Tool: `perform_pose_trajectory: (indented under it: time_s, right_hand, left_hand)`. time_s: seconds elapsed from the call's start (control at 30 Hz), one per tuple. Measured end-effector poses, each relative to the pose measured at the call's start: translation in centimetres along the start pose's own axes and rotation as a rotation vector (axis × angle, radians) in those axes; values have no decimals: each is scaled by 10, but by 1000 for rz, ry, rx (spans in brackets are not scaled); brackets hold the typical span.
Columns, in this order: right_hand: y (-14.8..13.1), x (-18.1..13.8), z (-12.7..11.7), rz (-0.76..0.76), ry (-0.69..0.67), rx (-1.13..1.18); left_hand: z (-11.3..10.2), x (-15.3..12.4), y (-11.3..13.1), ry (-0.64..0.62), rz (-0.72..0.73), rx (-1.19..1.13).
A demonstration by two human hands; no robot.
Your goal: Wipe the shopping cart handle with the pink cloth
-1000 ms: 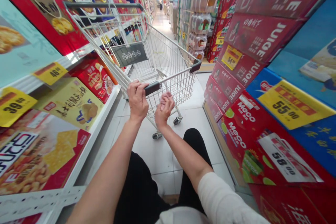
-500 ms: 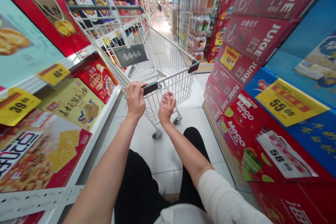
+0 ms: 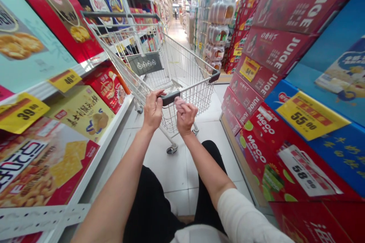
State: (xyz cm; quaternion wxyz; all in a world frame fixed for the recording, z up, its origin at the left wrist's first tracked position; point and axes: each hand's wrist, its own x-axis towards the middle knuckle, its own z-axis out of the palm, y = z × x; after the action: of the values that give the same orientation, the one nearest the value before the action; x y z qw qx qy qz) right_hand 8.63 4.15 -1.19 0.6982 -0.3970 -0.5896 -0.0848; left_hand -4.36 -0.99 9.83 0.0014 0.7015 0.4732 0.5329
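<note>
Left hand (image 3: 153,111) is bending its fingers over a dark corner bumper (image 3: 171,99) of the shopping cart (image 3: 196,84), the grip looking partly closed. Right hand (image 3: 186,117) is hovering half curled just beside that bumper; whether it is touching the rim or holding anything, I cannot tell.

The cart is standing on white floor tiles (image 3: 173,172), directly ahead of the person, between a shelf (image 3: 100,153) and stacked cartons. Its silvery wire basket is showing an open mesh, dark corner bumpers, grey-black caster wheels (image 3: 172,149) and a dark grey panel (image 3: 145,63) bearing a row of pale round marks, too small to read. Its bumper end is facing the person; its dark handle bar (image 3: 119,14) is lying at the far left, the long axis running obliquely away.

On the right, maroon cartons (image 3: 281,47) are reading "JUIQE" and red cartons (image 3: 258,133) "MECO". Price tags are showing 54, 55.00 (image 3: 312,115) and 58.00; on the left, 46 and 39.80 (image 3: 24,113).
</note>
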Motion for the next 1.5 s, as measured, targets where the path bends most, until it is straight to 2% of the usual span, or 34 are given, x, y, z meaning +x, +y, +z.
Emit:
perform_pose_trajectory:
  time_s: [0.07, 0.1, 0.2, 0.27, 0.3, 0.37, 0.47, 0.57, 0.63, 0.73, 0.83, 0.97, 1.1, 1.23, 1.37, 1.43, 1.5]
  right_hand:
    - [-16, 0, 5, 101, 134, -9]
    - [-25, -3, 8, 99, 139, -3]
    - [-49, -16, 15, -95, -59, 48]
    - [-54, -22, 14, -214, -206, 67]
    - [-51, -21, 12, -223, -244, 68]
    - [-38, -9, 6, -132, -206, 53]
    - [-14, 27, -2, 84, -33, 22]
    - [-9, 59, -7, 163, -33, 8]
    - [-21, 66, -8, 112, -124, 14]
    - [-46, 62, -8, -43, -242, 0]
    - [-62, 58, -9, -118, -253, -18]
    - [-63, 67, -11, -49, -203, 74]
    - [-62, 79, -11, -198, -356, 154]
    - [-52, 86, -14, -259, -429, 70]
    - [-38, 70, -12, -114, -322, 10]
    - [-37, 51, -6, -49, -215, 11]
    - [-36, 27, 1, -59, -158, 5]
  left_hand:
    - [3, -2, 4, 20, -21, -58]
    - [4, -3, 5, 27, -26, -85]
    - [7, -4, 5, 37, -58, -182]
    - [6, -5, 5, 30, -86, -253]
    - [5, -5, 4, 27, -87, -274]
    - [4, -5, 5, 29, -64, -273]
    - [4, -5, 6, 50, -29, -223]
    - [7, -5, 8, 72, -47, -212]
    - [10, -5, 10, 87, -53, -218]
    - [12, -6, 11, 109, -45, -225]
    - [10, -6, 10, 121, -39, -219]
    - [9, -7, 5, 115, -51, -209]
    - [12, -9, 1, 165, -84, -187]
    - [12, -8, 4, 156, -55, -168]
    - [13, -8, 7, 134, -40, -186]
    - [14, -8, 7, 146, -48, -188]
    - [15, -9, 7, 167, -57, -182]
